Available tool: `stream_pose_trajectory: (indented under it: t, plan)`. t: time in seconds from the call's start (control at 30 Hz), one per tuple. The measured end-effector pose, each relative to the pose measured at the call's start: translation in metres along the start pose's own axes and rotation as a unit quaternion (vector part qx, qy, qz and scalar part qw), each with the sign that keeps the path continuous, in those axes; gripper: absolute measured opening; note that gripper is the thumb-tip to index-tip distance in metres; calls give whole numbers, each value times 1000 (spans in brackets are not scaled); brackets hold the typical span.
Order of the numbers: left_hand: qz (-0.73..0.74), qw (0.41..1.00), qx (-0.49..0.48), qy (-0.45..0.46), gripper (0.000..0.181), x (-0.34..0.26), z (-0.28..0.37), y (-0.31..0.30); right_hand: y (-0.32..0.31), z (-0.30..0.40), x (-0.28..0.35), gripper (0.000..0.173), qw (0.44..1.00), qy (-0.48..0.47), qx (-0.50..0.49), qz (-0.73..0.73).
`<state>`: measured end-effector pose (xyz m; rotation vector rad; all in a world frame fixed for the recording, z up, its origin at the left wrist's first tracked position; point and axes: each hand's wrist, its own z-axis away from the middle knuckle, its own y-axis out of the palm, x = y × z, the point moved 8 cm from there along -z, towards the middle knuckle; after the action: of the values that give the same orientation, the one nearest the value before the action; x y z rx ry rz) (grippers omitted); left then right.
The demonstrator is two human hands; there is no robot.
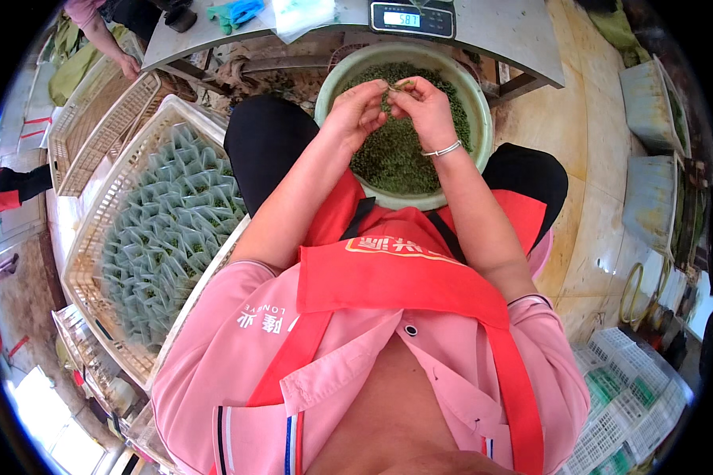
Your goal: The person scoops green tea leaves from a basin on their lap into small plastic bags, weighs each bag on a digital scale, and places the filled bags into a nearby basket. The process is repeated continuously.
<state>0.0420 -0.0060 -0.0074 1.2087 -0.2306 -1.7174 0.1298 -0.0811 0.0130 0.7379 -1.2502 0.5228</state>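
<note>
My left hand (359,113) and my right hand (419,110) meet above a large pale green basin (481,136) that stands between my knees. Pinched between the fingertips of both hands is a small green plant sprig (399,86). Many small green round pieces, like peppercorns or berries, fill the basin (401,157). A bangle circles my right wrist. On the metal table just beyond, a digital scale (412,19) has its display lit, with a bit of greenery on top.
At my left a plastic crate (86,237) holds many clear bags of green pieces. More crates (89,113) stand behind it, near another person's hand (129,66). Gloves (236,13) and plastic bags (300,16) lie on the table. Grey bins (647,199) line the right.
</note>
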Motion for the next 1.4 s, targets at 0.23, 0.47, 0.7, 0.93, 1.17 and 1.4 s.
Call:
stream_pose_trajectory:
  t: [0.23, 0.47, 0.7, 0.93, 1.17, 1.4]
  plan:
    - [15, 998, -32, 56, 12, -27, -3, -21, -13, 16, -15, 20, 988, 66, 44, 136]
    - [-49, 997, -58, 34, 13, -14, 5, -35, 7, 5, 34, 19, 966, -120, 10, 231]
    - [-118, 984, -83, 100, 17, -17, 15, -29, -4, 14, 11, 16, 969, -50, 5, 241]
    - [-3, 988, -84, 126, 14, -30, 11, -56, 20, 20, 15, 28, 974, -56, 83, 203]
    - [2, 999, -7, 51, 11, -5, 36, -10, 23, 16, 6, 23, 988, -50, 88, 119]
    - [8, 982, -88, 166, 12, -24, 45, -35, 12, 27, -2, 10, 973, -10, 102, 207]
